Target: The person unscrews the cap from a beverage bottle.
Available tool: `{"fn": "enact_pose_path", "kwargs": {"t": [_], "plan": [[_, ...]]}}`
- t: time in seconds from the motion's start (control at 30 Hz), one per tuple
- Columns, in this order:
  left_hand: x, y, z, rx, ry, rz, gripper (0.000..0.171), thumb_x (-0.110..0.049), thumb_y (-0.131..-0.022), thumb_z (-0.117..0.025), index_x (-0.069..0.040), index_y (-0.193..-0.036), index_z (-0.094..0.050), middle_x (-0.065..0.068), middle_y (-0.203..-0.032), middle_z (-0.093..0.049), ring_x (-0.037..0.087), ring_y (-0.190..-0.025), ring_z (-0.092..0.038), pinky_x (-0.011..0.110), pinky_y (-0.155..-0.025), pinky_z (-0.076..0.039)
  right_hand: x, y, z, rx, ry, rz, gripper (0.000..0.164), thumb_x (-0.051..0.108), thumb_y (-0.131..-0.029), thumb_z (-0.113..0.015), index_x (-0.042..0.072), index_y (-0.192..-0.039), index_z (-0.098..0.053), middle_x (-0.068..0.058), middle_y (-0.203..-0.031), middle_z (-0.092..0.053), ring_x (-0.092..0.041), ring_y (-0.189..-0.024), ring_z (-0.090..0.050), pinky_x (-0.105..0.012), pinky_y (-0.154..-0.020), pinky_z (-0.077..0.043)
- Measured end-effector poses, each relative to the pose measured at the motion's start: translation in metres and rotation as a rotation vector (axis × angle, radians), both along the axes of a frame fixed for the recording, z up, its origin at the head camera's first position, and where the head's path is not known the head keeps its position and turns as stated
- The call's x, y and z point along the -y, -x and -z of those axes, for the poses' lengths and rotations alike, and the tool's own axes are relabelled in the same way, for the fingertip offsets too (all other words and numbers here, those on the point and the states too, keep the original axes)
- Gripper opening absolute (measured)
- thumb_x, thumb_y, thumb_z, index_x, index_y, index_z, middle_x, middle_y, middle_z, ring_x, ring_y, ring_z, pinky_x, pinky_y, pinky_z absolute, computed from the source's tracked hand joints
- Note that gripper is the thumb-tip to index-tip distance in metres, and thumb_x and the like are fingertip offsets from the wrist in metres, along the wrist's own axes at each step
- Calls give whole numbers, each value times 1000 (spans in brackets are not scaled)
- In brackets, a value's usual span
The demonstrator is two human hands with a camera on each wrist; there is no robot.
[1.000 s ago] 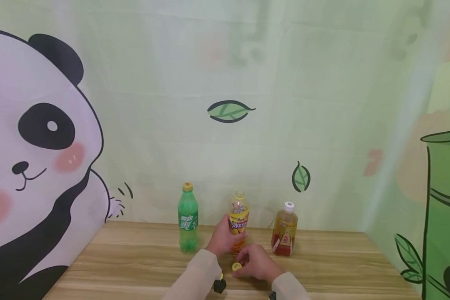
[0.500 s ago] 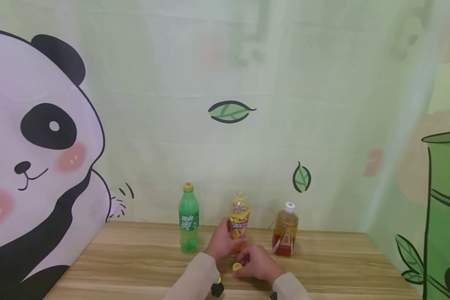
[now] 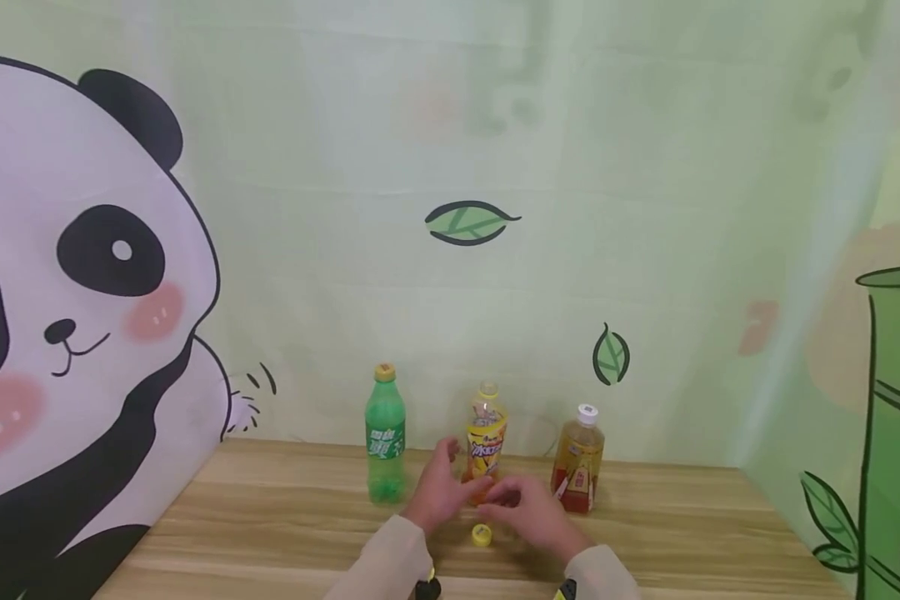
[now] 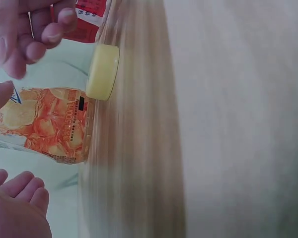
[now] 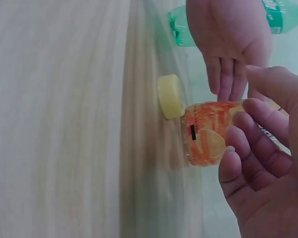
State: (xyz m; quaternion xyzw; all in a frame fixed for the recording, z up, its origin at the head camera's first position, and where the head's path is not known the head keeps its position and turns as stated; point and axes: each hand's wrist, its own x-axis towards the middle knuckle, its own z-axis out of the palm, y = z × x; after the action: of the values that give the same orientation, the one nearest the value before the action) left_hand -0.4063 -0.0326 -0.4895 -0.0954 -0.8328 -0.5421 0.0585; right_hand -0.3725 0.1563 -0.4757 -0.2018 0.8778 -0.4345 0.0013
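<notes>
An uncapped bottle [image 3: 486, 437] with a yellow and orange label stands upright at the middle of the table. My left hand [image 3: 442, 490] is beside its left side, thumb and fingers spread apart with nothing between them. To the front right of the bottle is my right hand [image 3: 532, 510], its fingers loosely bent and holding nothing. A yellow bottle cap [image 3: 482, 535] lies on the table in front of the bottle, below both hands. In the left wrist view the cap [image 4: 103, 72] rests apart from any finger; the right wrist view shows the same cap [image 5: 171, 96] near the bottle's base.
A green bottle [image 3: 386, 442] with a yellow cap stands to the left. On the right is a bottle [image 3: 577, 462] of amber drink with a white cap and red label. The wooden table [image 3: 285, 517] ends at a panda-printed backdrop [image 3: 330, 275].
My right hand has let go of the yellow cap and drawn back slightly up and right. My left hand has loosened from the bottle and opened. The head view has shifted a little.
</notes>
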Motion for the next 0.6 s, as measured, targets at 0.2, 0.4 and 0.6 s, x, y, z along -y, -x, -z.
{"fn": "enact_pose_path", "kwargs": {"t": [0.2, 0.4, 0.6], "plan": [[2, -7, 0, -13, -9, -14, 97, -42, -83, -84, -7, -155, -31, 23, -157, -43, 43, -144, -43, 63, -113, -41, -4, -8, -11, -27, 53, 49, 18, 32, -91, -78, 15, -97, -77, 2, -92, -76, -12, -83, -65, -24, -70, -54], [3, -17, -5, -72, -4, -11, 89, -37, -86, -83, -8, -154, -33, 20, -157, -43, 41, -145, -43, 62, -116, -38, -8, -14, -17, -13, 101, 61, 20, 30, -91, -78, 11, -99, -77, -3, -94, -77, -13, -83, -65, -24, -69, -53], [1, -26, -9, -134, -7, -69, 82, -29, -87, -82, -6, -151, -37, 19, -152, -46, 39, -141, -47, 58, -115, -41, -14, -19, -20, -42, 101, 82, 20, 33, -90, -79, 14, -96, -77, 0, -91, -76, -11, -81, -66, -23, -69, -54]]}}
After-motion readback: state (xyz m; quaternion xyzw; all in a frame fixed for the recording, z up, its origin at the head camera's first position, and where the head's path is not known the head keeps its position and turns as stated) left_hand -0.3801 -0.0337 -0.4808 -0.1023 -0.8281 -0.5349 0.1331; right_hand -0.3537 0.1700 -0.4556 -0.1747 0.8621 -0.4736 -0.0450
